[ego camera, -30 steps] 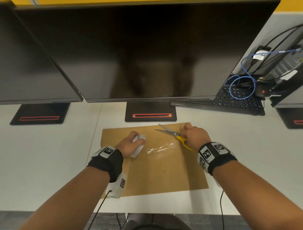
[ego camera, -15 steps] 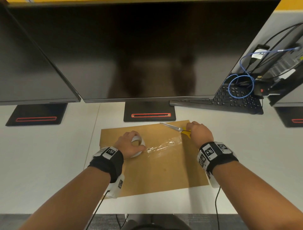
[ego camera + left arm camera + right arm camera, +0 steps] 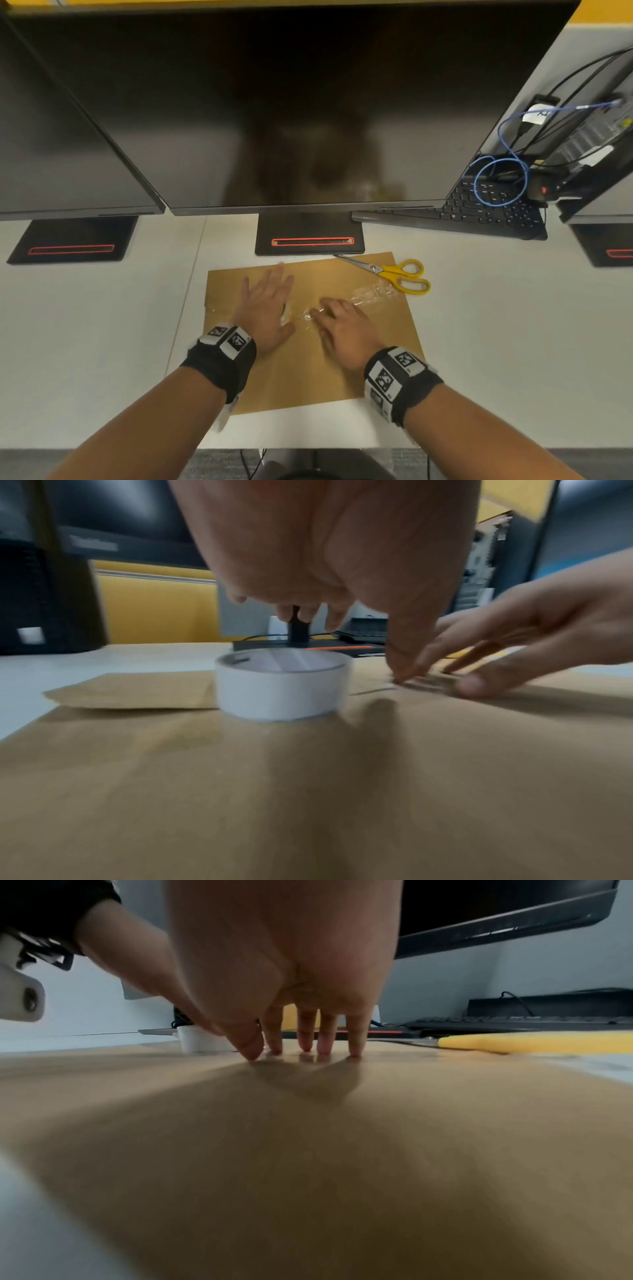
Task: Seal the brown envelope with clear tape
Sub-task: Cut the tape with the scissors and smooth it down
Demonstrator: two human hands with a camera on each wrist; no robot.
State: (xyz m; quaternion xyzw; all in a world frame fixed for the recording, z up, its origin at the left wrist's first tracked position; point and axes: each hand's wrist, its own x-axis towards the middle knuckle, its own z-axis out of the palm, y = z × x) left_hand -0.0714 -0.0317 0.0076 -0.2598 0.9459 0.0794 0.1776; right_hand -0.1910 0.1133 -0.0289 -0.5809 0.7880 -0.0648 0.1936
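White tabletop (image 3: 102,325) runs under two dark monitors (image 3: 291,102), and the brown envelope (image 3: 342,370) lies flat on it just in front of the middle monitor's stand (image 3: 310,236). Both hands are over the envelope's far half.

The left hand (image 3: 265,308) is spread wide with straight fingers (image 3: 274,277) pointing away from the person. In the left wrist view the palm hangs above the roll of tape (image 3: 284,688), which stands on its flat side on the envelope; the hand grips nothing, and only the thumb tip reaches down, beside the roll, toward the paper.

A strip of clear tape (image 3: 373,294) runs from near the roll across the envelope toward its right edge, wrinkled and shiny along its length. The right hand (image 3: 346,329) sits on the strip's near-left end. Its fingers (image 3: 325,1042) are straight and slightly apart, tips pressed down on the tape and envelope, thumb down beside them; nothing is pinched or held.

Yellow-handled scissors (image 3: 394,274) lie at the envelope's far right corner, blades toward the monitor stand, handles partly over the envelope's edge and close to the strip's far end. A black keyboard (image 3: 479,212) and a loop of blue cable (image 3: 500,181) sit farther right, well apart from the hands.
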